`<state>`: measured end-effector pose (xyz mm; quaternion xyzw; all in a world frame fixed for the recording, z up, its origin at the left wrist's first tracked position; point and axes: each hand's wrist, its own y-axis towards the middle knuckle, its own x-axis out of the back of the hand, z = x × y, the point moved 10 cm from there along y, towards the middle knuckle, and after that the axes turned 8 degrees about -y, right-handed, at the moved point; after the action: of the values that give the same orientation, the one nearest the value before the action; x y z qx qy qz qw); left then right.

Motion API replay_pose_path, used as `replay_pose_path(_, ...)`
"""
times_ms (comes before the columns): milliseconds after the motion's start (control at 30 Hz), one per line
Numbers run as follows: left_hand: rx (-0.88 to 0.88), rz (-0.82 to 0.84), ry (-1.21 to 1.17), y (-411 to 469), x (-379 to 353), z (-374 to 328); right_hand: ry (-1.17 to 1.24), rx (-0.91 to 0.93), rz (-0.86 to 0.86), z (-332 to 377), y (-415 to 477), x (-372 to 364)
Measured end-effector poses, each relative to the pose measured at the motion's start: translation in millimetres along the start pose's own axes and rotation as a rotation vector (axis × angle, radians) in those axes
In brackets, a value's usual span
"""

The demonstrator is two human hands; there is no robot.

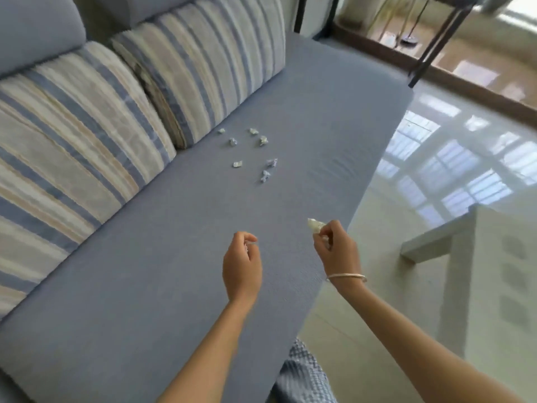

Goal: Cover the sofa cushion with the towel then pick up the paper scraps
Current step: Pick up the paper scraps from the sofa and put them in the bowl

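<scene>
Several small crumpled paper scraps [250, 152] lie scattered on the blue-grey sofa seat [162, 257], in front of the striped back cushions. My right hand [337, 245], with a thin bracelet on the wrist, pinches a whitish piece of paper [315, 225] between thumb and fingers above the seat's front edge. My left hand [242, 263] hovers over the seat with its fingers curled in; a tiny pale bit shows at its fingertips, too small to identify. Both hands are well short of the scattered scraps. No separate towel can be told apart from the seat's covering.
Two striped cushions [72, 135] lean against the sofa back. A white low table [479, 271] stands on the glossy floor at right. Dark metal legs [430, 50] rise at the far end. Checked fabric [305, 373] shows at the bottom edge.
</scene>
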<state>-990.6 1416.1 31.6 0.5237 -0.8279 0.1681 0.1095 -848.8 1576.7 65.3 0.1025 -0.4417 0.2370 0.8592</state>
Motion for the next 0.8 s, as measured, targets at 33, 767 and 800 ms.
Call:
replay_pose_path(33,-0.014,0.059,0.004,-18.2,-18.0,-14.6,0.011,-0.069,-0.04,-19.4,-14.0,22.6)
replay_pose_path(767,-0.371,1.371,0.145,-545.8,-269.9,-137.8,0.152,-1.105,-0.819,-322.1,-529.6,329.0)
replay_pose_path(800,-0.363,1.418,0.17,-570.1,-270.8,-128.4,0.158,-1.164,-0.845,-327.6,-559.8,329.4)
